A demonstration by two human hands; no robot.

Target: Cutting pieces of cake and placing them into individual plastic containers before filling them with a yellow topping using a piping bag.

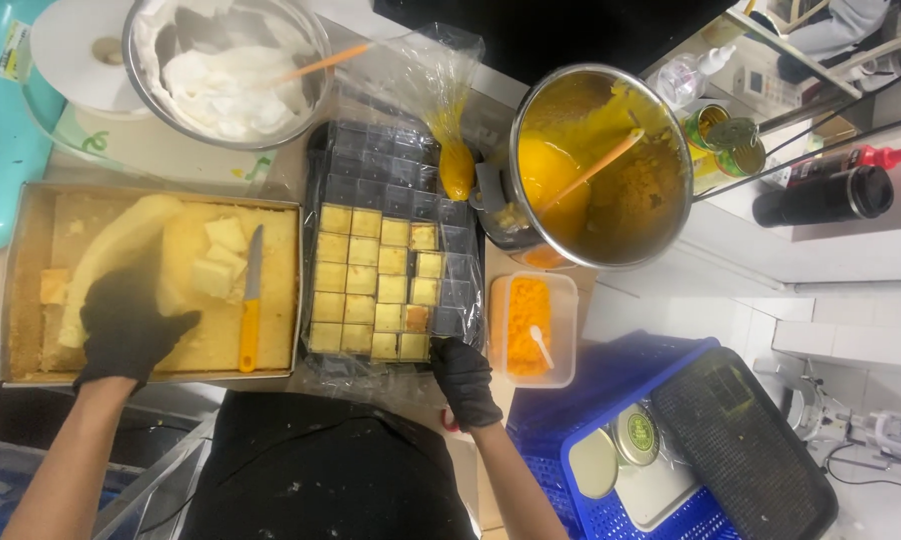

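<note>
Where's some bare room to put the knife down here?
Bare white counter lies right of the orange tub, between the steel pot and the blue crate. Everything from the cake tray to the grid mould is packed edge to edge.

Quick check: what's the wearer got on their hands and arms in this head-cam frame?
Both hands wear black, slightly glossy, close-fitting disposable gloves: left hand, right hand. The gloves end at the wrists. Both forearms are bare, with no sleeves, watch or bands visible. No markings show on either glove.
</note>
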